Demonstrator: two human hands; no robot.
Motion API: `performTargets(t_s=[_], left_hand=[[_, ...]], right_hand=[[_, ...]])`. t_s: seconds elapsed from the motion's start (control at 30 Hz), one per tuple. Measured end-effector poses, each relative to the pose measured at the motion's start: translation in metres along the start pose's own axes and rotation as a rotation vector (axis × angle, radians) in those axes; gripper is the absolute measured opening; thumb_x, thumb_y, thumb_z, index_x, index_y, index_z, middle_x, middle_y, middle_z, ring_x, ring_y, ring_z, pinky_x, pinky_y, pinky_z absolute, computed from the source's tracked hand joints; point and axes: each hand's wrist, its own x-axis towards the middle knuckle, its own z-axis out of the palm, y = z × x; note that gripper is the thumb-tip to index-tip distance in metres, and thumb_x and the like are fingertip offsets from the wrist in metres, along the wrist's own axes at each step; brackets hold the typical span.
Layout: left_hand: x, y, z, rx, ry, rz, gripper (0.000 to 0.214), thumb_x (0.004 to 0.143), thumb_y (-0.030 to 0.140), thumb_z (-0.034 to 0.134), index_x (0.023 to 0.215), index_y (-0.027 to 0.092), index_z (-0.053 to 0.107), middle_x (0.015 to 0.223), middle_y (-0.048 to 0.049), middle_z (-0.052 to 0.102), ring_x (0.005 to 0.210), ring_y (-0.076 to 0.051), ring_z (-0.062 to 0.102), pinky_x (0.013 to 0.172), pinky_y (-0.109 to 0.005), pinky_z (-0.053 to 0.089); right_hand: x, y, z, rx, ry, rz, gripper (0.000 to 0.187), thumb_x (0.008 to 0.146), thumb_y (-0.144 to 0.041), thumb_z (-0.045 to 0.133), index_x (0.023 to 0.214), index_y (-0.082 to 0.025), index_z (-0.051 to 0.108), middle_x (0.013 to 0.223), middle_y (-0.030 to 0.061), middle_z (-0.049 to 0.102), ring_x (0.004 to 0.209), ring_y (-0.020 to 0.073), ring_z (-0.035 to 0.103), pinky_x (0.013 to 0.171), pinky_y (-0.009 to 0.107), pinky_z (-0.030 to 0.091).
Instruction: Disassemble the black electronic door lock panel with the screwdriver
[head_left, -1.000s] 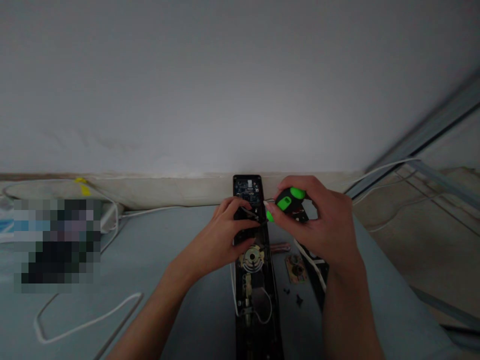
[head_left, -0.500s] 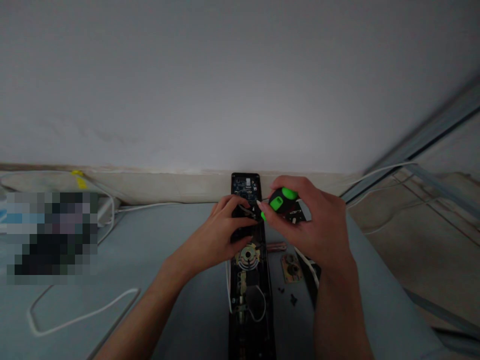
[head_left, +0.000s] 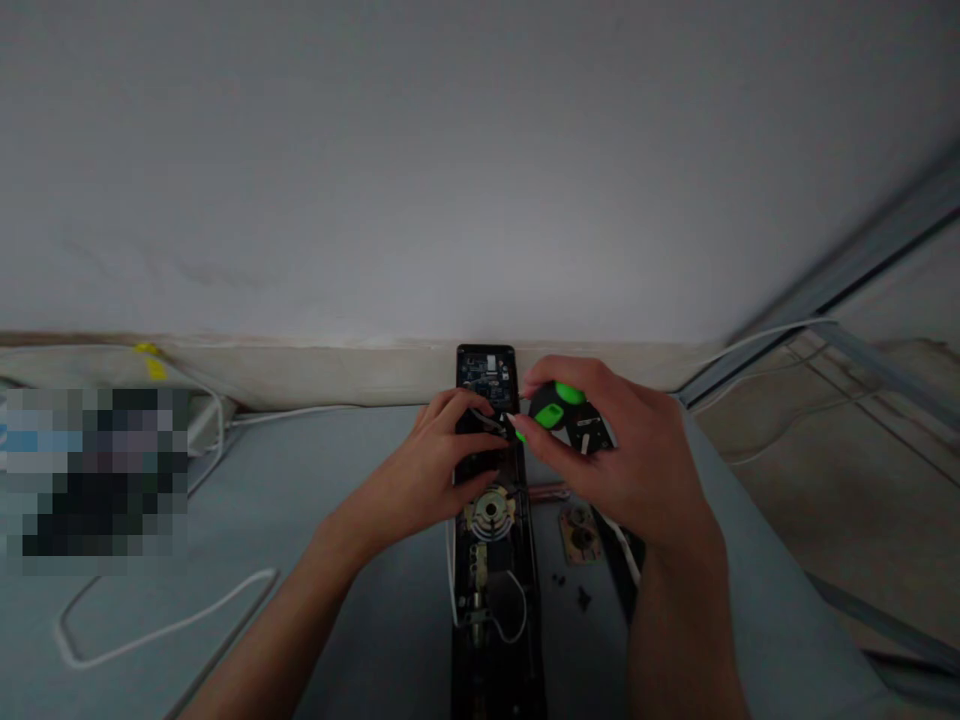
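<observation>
A long black housing [head_left: 496,662], which looks like an opened electronic door lock panel, lies lengthwise before me, its inside facing up. Its upper end carries a circuit board [head_left: 486,375]; lower down sits a round metal mechanism [head_left: 491,511]. My left hand [head_left: 442,455] rests across the housing from the left, fingers stretched and spread, fingertips beside thin wires below the board. In my right hand [head_left: 611,440] is a black and green screwdriver [head_left: 551,410], gripped by the handle and slanting towards the housing near my left fingertips. Its tip is hard to make out.
Right of the housing lie a square metal plate [head_left: 580,535], small dark screws [head_left: 583,598] and a second dark part [head_left: 628,570] partly under my right arm. A bent white cable [head_left: 172,628] lies on the table [head_left: 367,650] at left. A wall [head_left: 375,200] rises behind.
The whole view has shifted a little, so the housing stands slightly further left. The screwdriver handle has tilted slightly in my right hand. My left hand keeps its place on the housing.
</observation>
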Motion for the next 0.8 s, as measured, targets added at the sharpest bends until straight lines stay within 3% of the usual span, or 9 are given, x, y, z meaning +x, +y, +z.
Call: performTargets(t_s=[0.13, 0.27, 0.4, 0.6, 0.8], left_hand=[[-0.001, -0.003, -0.006, 0.029, 0.082, -0.021, 0.031, 0.087, 0.014, 0.073, 0.116, 0.025, 0.074, 0.134, -0.0096, 0.052, 0.133, -0.031, 0.048, 0.115, -0.054, 0.046], [-0.004, -0.007, -0.011, 0.080, 0.098, -0.093, 0.043, 0.088, 0.020, 0.074, 0.130, 0.025, 0.065, 0.140, -0.0110, 0.047, 0.133, -0.034, 0.051, 0.114, -0.058, 0.048], [-0.005, -0.007, -0.010, -0.006, 0.057, -0.154, 0.055, 0.089, 0.020, 0.073, 0.140, 0.025, 0.053, 0.151, -0.0121, 0.037, 0.121, -0.030, 0.062, 0.112, -0.056, 0.052], [-0.006, -0.009, -0.006, -0.125, 0.035, -0.141, 0.057, 0.089, 0.012, 0.067, 0.141, 0.029, 0.049, 0.157, -0.0091, 0.030, 0.132, -0.029, 0.058, 0.116, -0.052, 0.050], [-0.006, -0.012, -0.004, -0.122, 0.073, -0.093, 0.054, 0.086, 0.008, 0.068, 0.134, 0.029, 0.054, 0.151, -0.0076, 0.036, 0.130, -0.027, 0.058, 0.116, -0.049, 0.051]], right_hand=[[0.000, -0.002, -0.003, 0.028, -0.068, 0.015, 0.029, 0.089, -0.012, 0.065, 0.116, -0.021, 0.062, 0.106, 0.0001, 0.075, 0.096, 0.0115, 0.073, 0.090, 0.020, 0.054], [0.001, -0.004, 0.001, -0.011, -0.030, 0.048, 0.022, 0.090, -0.021, 0.069, 0.112, -0.022, 0.064, 0.094, -0.0022, 0.076, 0.081, 0.0109, 0.073, 0.076, 0.021, 0.055], [0.001, -0.004, 0.007, -0.064, 0.024, 0.035, 0.016, 0.093, -0.030, 0.071, 0.106, -0.022, 0.066, 0.088, -0.0030, 0.076, 0.074, 0.0105, 0.073, 0.068, 0.020, 0.054], [0.001, -0.011, 0.009, -0.013, 0.008, -0.011, 0.016, 0.095, -0.018, 0.064, 0.111, -0.022, 0.065, 0.101, -0.0001, 0.078, 0.086, 0.0097, 0.075, 0.080, 0.018, 0.056], [0.000, -0.009, 0.008, 0.054, -0.007, 0.007, 0.020, 0.095, -0.017, 0.063, 0.114, -0.024, 0.065, 0.105, 0.0003, 0.078, 0.093, 0.0107, 0.075, 0.086, 0.019, 0.057]])
